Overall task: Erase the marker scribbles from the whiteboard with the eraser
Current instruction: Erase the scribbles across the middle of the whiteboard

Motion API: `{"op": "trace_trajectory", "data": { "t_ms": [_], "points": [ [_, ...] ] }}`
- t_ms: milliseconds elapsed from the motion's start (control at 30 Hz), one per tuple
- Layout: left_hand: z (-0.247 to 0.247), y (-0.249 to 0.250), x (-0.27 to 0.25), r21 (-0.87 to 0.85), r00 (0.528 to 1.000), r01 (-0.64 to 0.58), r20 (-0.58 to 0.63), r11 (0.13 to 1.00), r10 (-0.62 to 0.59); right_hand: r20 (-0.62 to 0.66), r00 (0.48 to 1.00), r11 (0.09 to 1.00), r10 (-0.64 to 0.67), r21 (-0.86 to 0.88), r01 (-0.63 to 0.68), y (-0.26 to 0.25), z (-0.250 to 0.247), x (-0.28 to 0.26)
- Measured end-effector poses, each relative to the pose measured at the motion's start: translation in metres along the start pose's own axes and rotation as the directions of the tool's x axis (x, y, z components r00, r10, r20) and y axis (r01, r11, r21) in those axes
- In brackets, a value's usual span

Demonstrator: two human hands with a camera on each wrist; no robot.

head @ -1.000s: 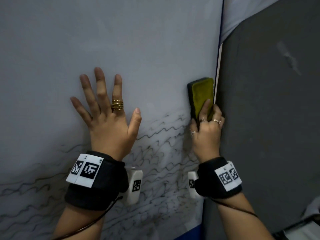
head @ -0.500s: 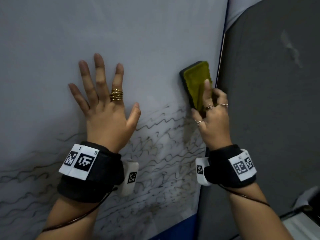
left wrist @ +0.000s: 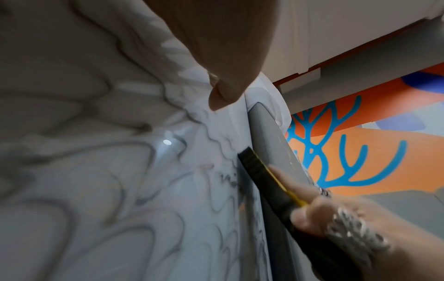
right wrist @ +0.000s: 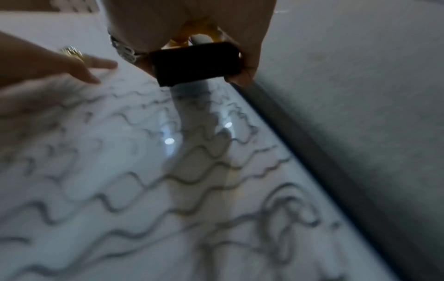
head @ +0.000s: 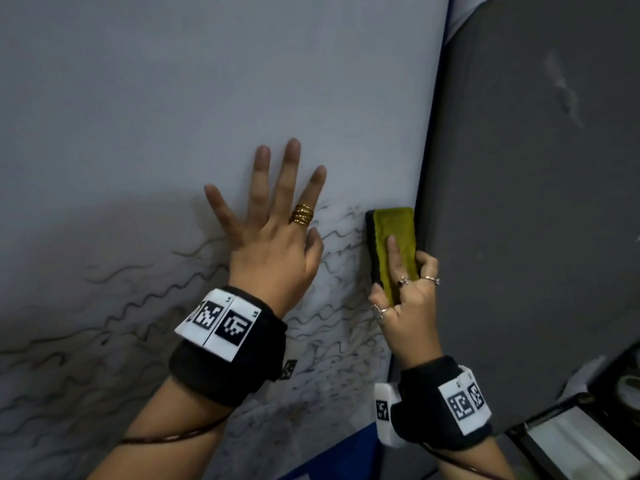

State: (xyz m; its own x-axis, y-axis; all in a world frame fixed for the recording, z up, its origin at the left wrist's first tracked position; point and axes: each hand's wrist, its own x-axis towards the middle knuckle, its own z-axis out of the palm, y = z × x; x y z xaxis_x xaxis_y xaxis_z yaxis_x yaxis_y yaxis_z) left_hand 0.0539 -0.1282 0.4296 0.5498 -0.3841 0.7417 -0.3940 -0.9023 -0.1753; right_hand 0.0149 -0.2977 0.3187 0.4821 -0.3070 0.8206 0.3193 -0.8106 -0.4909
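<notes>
Black wavy marker scribbles [head: 329, 327] cover the lower part of the glossy white whiteboard [head: 207, 81], nearest the person's wrists. Above them, the right hand [head: 408, 303] grips the rectangular eraser with a black body and yellow-green felt back [head: 394, 244], index finger laid along it, pressing it flat at the board's right edge. The left hand [head: 273, 251] lies spread and flat on the board just beside it. Further up the board is clean.

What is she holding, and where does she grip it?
The right hand grips the eraser at its lower end. The left hand holds nothing, pressing flat on the whiteboard.
</notes>
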Motion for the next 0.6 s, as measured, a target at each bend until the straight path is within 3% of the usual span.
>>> {"op": "trace_trajectory", "data": {
  "t_ms": [200,333,467,600],
  "points": [
    [-0.014,-0.016,0.0,0.008,0.998,-0.053,0.019,0.999,0.053,-0.072,0.997,0.999,-0.002,0.039,0.005,-0.021,0.0,0.037],
    [-0.018,-0.026,0.001,0.0,0.995,-0.094,0.024,0.996,0.094,0.047,0.995,0.995,-0.087,0.053,0.085,-0.044,0.021,0.027],
    [-0.014,-0.03,0.001,0.016,0.994,-0.101,0.039,0.995,0.1,0.181,0.979,0.995,-0.097,-0.003,0.1,-0.024,0.02,-0.014],
    [-0.009,-0.029,0.0,0.023,0.994,-0.102,0.04,0.995,0.101,0.083,0.994,0.997,-0.07,-0.013,0.071,-0.022,0.012,0.011]
  ]
}}
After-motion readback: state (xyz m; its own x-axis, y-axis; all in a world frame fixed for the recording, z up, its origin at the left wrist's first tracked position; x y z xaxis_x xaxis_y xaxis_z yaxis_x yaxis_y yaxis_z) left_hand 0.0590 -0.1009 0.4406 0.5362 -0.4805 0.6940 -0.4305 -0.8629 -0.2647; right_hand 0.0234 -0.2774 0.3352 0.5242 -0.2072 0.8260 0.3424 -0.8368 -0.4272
